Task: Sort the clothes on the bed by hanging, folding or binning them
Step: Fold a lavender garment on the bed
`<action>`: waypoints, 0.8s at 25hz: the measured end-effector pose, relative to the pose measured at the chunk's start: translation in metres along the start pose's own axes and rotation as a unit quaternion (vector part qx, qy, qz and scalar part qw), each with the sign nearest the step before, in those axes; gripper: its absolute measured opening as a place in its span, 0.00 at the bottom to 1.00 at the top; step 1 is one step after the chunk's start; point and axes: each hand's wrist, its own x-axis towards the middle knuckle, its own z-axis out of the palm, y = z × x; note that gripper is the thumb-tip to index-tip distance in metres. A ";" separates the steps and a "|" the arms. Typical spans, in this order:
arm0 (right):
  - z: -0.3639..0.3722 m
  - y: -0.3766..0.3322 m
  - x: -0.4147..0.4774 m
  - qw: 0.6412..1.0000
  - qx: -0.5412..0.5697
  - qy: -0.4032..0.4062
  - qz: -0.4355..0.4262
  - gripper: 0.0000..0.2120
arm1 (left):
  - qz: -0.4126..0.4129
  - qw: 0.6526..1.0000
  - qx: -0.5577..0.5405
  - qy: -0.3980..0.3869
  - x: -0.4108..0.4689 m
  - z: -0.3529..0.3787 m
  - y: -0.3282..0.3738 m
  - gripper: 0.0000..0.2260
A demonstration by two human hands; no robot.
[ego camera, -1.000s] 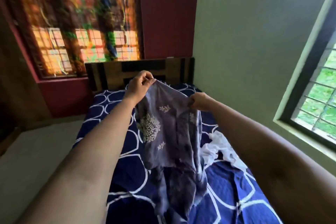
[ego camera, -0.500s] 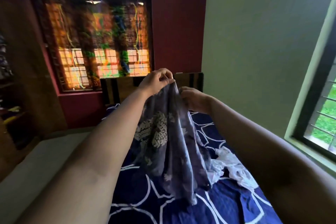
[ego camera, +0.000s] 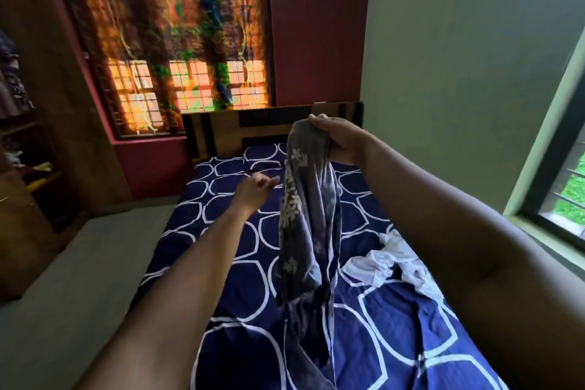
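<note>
1. Grey-blue cloth printed with white leaf sprigs, a thin garment (ego camera: 308, 215), hangs in 1 long bunched column over the bed (ego camera: 221, 231). Its lower end runs out of the bottom of the view, so we cannot tell whether it touches the navy sheet with its white rings.
2. We see the right hand (ego camera: 342, 142) clenched round the garment's top edge, raised in front of the wooden headboard (ego camera: 228, 133).
3. We see the left hand (ego camera: 253, 191) hovering just left of the cloth, fingers loosely curled, holding nothing.
4. We judge the fabric light, soft and limp. It will sag and twist, so the top edge needs 2 holds, set apart, to spread it for folding or hanging.
5. We see a crumpled white garment (ego camera: 389, 263) lying on the sheet, near the hanging cloth on its right.
6. We find no brand, label or readable writing anywhere.
</note>
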 end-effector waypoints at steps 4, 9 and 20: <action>-0.006 -0.004 0.000 0.999 -0.036 -0.031 0.025 0.09 | -0.356 0.907 -0.121 -0.189 -0.059 0.014 -0.075 0.35; -0.001 -0.011 0.003 0.999 -0.031 -0.036 -0.004 0.08 | -0.394 0.838 -0.224 -0.303 -0.071 0.048 -0.107 0.48; -0.045 -0.034 0.007 0.994 -0.097 0.052 -0.026 0.09 | -0.151 0.893 -0.423 -0.019 -0.038 0.059 -0.062 0.09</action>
